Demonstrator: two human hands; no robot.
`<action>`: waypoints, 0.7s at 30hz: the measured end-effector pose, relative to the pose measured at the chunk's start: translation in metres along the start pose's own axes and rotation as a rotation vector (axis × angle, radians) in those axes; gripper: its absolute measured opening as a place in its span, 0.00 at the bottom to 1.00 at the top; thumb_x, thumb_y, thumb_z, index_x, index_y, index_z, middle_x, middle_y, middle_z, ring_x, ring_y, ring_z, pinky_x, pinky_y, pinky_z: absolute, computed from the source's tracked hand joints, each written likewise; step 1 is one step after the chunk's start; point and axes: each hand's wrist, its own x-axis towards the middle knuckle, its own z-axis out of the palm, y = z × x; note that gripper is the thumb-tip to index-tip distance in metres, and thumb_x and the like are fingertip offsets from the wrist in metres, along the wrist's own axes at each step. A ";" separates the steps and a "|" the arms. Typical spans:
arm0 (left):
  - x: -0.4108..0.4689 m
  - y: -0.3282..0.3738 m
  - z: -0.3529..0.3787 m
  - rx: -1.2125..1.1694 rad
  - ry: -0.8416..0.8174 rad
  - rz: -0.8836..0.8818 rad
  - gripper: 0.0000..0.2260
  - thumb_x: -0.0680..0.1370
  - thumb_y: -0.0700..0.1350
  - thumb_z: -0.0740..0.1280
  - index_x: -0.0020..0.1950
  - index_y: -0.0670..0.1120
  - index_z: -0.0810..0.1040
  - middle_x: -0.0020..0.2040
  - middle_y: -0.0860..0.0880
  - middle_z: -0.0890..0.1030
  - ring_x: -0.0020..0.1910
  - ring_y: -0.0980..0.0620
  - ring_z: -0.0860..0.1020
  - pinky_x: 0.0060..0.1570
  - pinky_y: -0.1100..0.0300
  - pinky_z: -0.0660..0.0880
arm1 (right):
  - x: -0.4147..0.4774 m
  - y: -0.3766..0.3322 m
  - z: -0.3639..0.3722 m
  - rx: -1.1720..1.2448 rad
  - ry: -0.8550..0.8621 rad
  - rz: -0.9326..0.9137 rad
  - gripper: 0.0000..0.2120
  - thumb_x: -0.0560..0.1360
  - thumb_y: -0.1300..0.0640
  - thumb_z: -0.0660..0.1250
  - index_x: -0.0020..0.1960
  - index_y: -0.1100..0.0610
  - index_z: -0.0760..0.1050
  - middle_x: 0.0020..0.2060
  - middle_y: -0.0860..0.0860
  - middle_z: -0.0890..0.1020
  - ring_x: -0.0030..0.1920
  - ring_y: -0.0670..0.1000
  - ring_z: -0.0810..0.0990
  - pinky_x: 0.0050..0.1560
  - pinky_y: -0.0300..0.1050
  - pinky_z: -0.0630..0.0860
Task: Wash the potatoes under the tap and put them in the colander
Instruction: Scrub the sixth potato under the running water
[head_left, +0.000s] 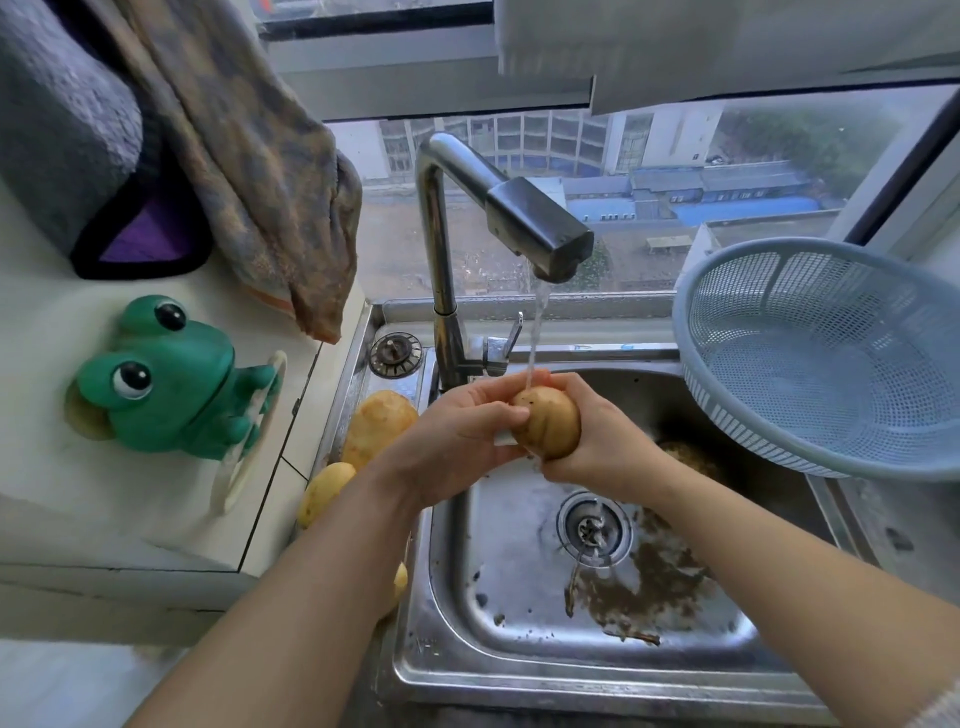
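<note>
Rinsing a brown oval potato (548, 422) over the stainless steel sink (415, 654).

Above the sink's round metal drain (592, 527) and brown grit (649, 587), gripped from both sides: left hand (457, 434) curled over its left end, right hand (605, 449) wrapped round its right, under the thin water stream (537, 322) from the chrome tap (519, 208) at the sink's back. Along the sink's left rim, more yellow-brown potatoes (379, 421), unheld. At the sink's right back corner, tilted, a pale blue plastic mesh colander (831, 291). Further left of the sink, a green plastic frog (166, 374).
</note>
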 end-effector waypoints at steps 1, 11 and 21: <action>0.000 -0.001 -0.001 -0.002 0.011 0.002 0.18 0.72 0.35 0.64 0.60 0.43 0.80 0.59 0.40 0.77 0.58 0.42 0.76 0.60 0.48 0.75 | 0.000 0.000 0.001 -0.010 -0.005 -0.004 0.34 0.65 0.67 0.74 0.61 0.43 0.63 0.47 0.45 0.75 0.43 0.44 0.76 0.36 0.28 0.73; 0.002 -0.005 0.005 -0.055 0.124 -0.004 0.17 0.70 0.36 0.65 0.57 0.43 0.82 0.58 0.39 0.77 0.55 0.42 0.75 0.54 0.51 0.78 | 0.002 0.001 0.002 -0.069 0.007 -0.025 0.35 0.64 0.67 0.74 0.67 0.51 0.66 0.51 0.50 0.74 0.45 0.44 0.75 0.38 0.27 0.71; 0.002 -0.002 0.009 -0.040 0.152 -0.003 0.15 0.74 0.33 0.63 0.56 0.44 0.82 0.58 0.39 0.76 0.55 0.43 0.75 0.52 0.53 0.79 | 0.003 -0.001 0.002 -0.089 0.025 -0.020 0.36 0.64 0.67 0.74 0.67 0.51 0.66 0.52 0.50 0.74 0.47 0.48 0.75 0.38 0.27 0.70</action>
